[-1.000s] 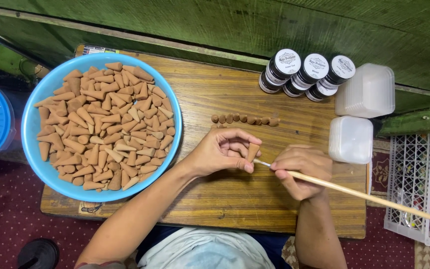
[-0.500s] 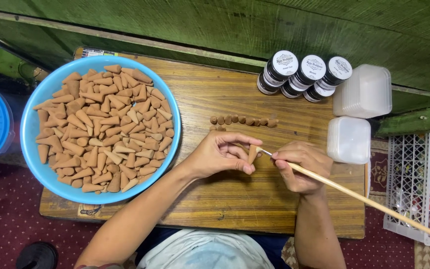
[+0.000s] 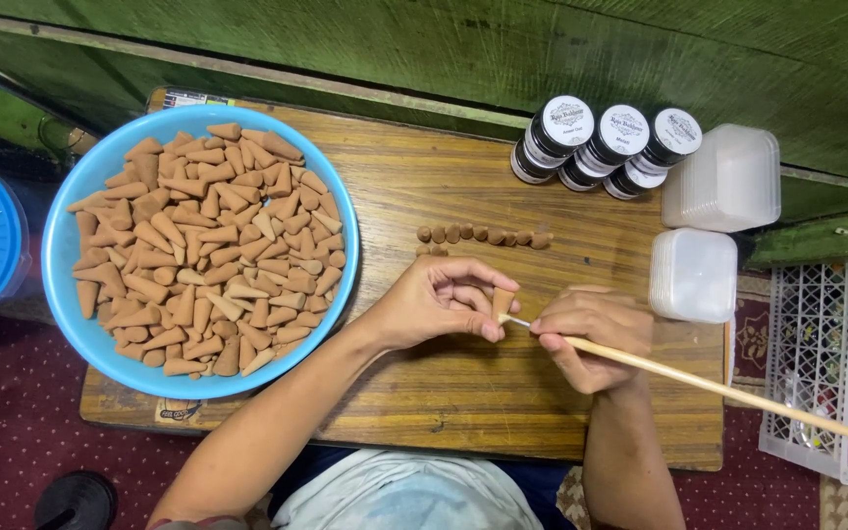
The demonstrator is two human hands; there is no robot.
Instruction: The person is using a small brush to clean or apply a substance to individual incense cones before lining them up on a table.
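I see the left hand (image 3: 441, 299) pinching a brown cone (image 3: 503, 300), the right hand (image 3: 591, 334) at three o'clock clamped on a wooden stick (image 3: 718, 388) touching it.

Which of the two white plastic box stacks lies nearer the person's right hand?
The lower stack, just beside the right hand; the other stack sits farther up by the jars.

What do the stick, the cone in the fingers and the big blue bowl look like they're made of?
Stick: pale, thin and straight with a matte look, probably wood or bamboo.
Cone: dull brown, chalky-looking, likely a pressed or moulded paste.
Bowl: smooth, evenly coloured blue with a slight sheen, most likely plastic.
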